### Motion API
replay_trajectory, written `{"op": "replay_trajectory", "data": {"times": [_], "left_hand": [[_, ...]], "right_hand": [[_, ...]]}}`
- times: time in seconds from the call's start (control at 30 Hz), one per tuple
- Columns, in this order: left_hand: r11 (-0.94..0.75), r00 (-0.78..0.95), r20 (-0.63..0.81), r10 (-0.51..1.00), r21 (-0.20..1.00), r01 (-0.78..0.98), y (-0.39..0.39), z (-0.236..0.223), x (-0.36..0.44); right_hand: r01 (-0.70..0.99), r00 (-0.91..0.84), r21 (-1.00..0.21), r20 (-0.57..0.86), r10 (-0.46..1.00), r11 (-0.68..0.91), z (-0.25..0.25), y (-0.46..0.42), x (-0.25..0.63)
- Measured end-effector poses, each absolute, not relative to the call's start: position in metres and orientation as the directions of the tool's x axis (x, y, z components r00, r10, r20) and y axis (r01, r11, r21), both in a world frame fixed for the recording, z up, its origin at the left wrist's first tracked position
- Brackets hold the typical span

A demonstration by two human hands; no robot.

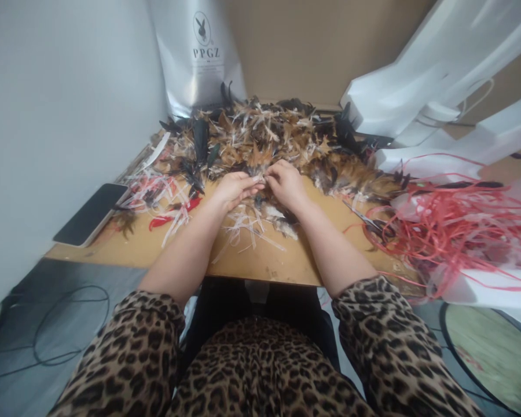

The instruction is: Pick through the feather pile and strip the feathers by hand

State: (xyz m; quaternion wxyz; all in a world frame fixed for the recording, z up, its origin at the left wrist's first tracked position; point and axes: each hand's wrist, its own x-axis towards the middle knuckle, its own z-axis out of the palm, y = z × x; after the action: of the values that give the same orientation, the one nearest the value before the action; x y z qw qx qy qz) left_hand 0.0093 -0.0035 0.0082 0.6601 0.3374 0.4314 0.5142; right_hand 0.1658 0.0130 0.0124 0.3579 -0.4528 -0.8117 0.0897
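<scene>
Silver "PPGZ" bag [204, 81] is positioned behind feathers [293, 136] on the counter [282, 263]; a brown tuft [259, 160] is pinched by both nearly closed hands [238, 189] [286, 184].

Pale wall [69, 87], brown panel [312, 46] behind tan table [286, 266], grey floor [78, 324].

Two bare hands: left hand [238, 188], right hand [285, 184]. Two leopard-print fabric sleeves [130, 341]. One small brown feather bunch [259, 160] at fingertips. One broad heap of brown and black feathers [282, 133], single ones too overlapped to count. One tangle of red and clear plastic strips [464, 226], strips uncountable. One black-screened, pale-edged phone [91, 214]. One pair of metal scissors [367, 219]. One silver rabbit-logo bag [208, 81]. One yellow-brown tabletop [286, 269].
</scene>
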Motion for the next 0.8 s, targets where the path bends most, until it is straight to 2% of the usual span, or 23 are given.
{"op": "replay_trajectory", "data": {"times": [0.1, 0.2, 0.33, 0.43, 0.63, 0.8], "left_hand": [[0.242, 0.072, -0.233, 0.970, 0.885, -0.398, -0.003, 0.008, 0.010], [0.222, 0.049, -0.223, 0.974, 0.875, -0.431, -0.003, 0.009, 0.009], [0.187, 0.048, -0.191, 0.980, 0.833, -0.521, 0.000, 0.011, 0.007], [0.178, 0.044, -0.187, 0.981, 0.798, -0.576, 0.001, 0.013, 0.005], [0.210, 0.053, -0.229, 0.972, 0.745, -0.633, -0.001, 0.018, 0.005], [0.215, 0.086, -0.207, 0.974, 0.754, -0.621, -0.002, 0.016, 0.006]], "right_hand": [[0.629, -0.325, -0.529, 0.487, 0.811, 0.570, 0.011, 0.013, 0.165], [0.544, -0.252, -0.643, 0.488, 0.836, 0.539, 0.009, 0.016, 0.166], [0.345, -0.119, -0.817, 0.450, 0.885, 0.462, 0.011, 0.020, 0.168], [0.208, -0.067, -0.898, 0.382, 0.922, 0.387, 0.015, 0.020, 0.168], [-0.012, -0.154, -0.961, 0.273, 0.949, 0.275, 0.017, 0.012, 0.160], [-0.157, -0.204, -0.976, 0.179, 0.963, 0.148, 0.012, 0.007, 0.149]]}}
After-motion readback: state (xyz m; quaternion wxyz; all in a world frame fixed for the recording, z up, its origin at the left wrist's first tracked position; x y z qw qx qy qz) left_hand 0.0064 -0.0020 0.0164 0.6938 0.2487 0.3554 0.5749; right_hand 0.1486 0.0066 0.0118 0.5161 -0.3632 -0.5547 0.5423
